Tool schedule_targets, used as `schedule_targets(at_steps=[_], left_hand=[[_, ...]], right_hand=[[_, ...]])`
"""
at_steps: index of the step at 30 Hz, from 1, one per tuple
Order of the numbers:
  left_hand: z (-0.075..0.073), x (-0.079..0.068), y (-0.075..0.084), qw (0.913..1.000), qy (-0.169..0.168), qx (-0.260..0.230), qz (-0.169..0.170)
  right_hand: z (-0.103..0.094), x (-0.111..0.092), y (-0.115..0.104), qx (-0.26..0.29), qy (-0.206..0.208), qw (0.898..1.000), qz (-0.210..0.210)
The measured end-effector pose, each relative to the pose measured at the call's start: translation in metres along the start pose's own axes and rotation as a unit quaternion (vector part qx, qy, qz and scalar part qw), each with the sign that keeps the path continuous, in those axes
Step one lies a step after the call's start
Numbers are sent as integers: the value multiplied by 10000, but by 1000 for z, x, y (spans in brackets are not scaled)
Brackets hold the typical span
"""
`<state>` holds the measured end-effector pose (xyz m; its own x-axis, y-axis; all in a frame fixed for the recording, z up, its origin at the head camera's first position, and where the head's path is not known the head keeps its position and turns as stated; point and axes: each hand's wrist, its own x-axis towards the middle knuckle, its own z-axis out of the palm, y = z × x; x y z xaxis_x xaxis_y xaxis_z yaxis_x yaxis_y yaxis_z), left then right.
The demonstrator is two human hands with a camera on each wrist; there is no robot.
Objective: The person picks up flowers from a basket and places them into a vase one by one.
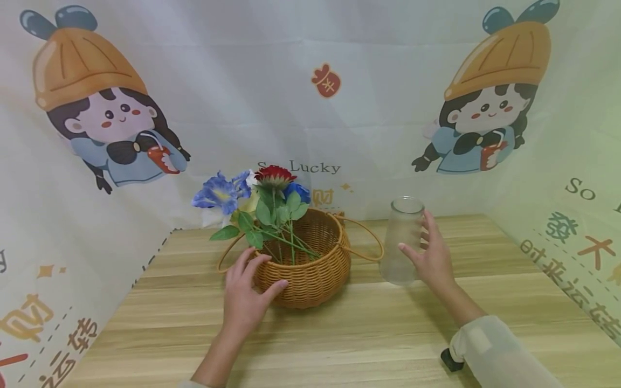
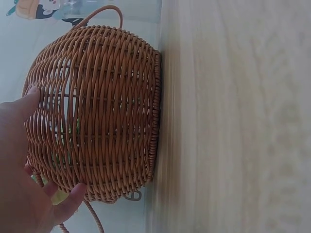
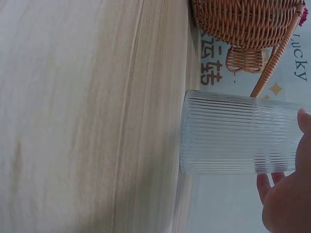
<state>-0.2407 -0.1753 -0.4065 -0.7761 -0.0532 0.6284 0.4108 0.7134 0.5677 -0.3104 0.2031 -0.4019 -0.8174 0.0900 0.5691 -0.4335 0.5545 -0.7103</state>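
A round brown wicker basket stands upright on the table. Artificial flowers lean in it: a red bloom, a blue-violet one, a darker blue one and green leaves. My left hand rests against the basket's left side, its fingers spread near the rim and the thumb across the front. To the right stands a tall clear ribbed glass vase, and nothing shows inside it. My right hand holds the vase from its right side, thumb in front and fingertips reaching behind the glass.
The wood-grain table carries both things. Thin loop handles stick out at the basket's sides, the right one close to the vase. Printed white cloth hangs behind and at both sides. A small black object shows at the right sleeve.
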Motion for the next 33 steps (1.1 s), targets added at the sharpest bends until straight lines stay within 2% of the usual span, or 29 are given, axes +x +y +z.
schedule_targets(at_steps=[9,17,23,33], left_hand=[[1,0,0,10000,23,-16,36],[-1,4,-2,9996,43,287,63],[-2,8,-8,9981,257,426,371],[7,13,-23,9910,913,-84,977]], right_hand=[[0,1,-1,0,-20,10000,79],[-1,0,-2,-54,-27,10000,56],[-1,0,-2,-37,-37,10000,63],[-1,0,-1,-51,-45,9999,78]])
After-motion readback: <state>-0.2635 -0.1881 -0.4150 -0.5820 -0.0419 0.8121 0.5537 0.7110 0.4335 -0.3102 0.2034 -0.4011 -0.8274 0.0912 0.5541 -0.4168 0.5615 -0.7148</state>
